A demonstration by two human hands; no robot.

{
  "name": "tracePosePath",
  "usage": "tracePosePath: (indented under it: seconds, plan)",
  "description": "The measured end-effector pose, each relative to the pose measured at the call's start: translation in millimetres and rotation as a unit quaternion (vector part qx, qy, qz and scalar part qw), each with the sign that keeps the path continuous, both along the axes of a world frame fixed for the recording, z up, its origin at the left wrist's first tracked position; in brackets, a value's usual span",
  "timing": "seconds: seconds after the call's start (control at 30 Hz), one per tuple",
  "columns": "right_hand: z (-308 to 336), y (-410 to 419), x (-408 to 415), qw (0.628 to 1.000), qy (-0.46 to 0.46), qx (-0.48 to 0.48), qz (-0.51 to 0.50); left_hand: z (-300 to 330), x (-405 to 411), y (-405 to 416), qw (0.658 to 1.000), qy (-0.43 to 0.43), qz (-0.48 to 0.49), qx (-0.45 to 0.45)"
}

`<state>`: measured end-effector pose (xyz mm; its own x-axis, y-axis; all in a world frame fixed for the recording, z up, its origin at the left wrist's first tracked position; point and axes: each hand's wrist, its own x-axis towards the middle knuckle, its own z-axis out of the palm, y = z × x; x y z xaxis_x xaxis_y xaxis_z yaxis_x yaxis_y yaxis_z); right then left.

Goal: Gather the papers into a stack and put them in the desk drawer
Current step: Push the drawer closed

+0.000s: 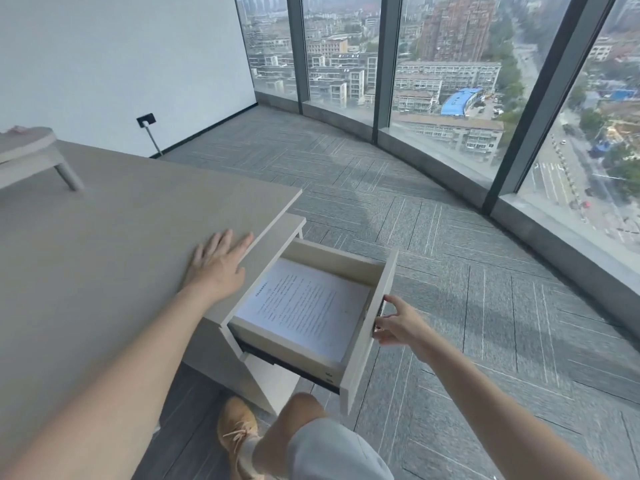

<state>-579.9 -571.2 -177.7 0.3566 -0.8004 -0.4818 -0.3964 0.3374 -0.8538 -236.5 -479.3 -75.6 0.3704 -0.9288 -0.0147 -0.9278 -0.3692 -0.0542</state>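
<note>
Counter [104, 237] pale beige; drawer [367, 327] cream. Papers [304, 306] white with black print (text unreadable). Carpet [450, 271] grey, herringbone-striped. Shoe [237, 431] tan; shorts [332, 452] light grey.

Papers [304, 306] in open drawer [367, 327], right of desk [104, 237], windows [450, 81] behind

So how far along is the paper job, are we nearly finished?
Nearly. Done: the papers lie stacked in the open drawer, and no loose sheets show on the desk. In hand: the right hand is at the drawer front while the left hand rests flat on the desk. Left: pushing the drawer shut.
</note>
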Motion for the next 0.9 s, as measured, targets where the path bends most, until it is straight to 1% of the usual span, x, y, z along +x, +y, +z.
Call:
tracePosePath:
  seconds: [0.13, 0.4, 0.67, 0.9]
  plan:
    - [-2, -2, 30, 1.0, -0.013, 0.006, 0.01, -4, 3, -1, 1.0, -0.004, -0.012, -0.022]
    - [-3, -6, 93, 1.0, -0.019, 0.012, 0.012, -5, 2, -2, 0.999, -0.007, -0.014, -0.03]
    - [-2, -7, 138, 0.999, -0.025, 0.012, 0.019, -3, 0, 0, 0.999, -0.009, -0.015, -0.037]
    - [-1, -6, 170, 0.996, -0.045, 0.032, 0.069, -5, 0, 0, 0.999, -0.02, -0.017, -0.042]
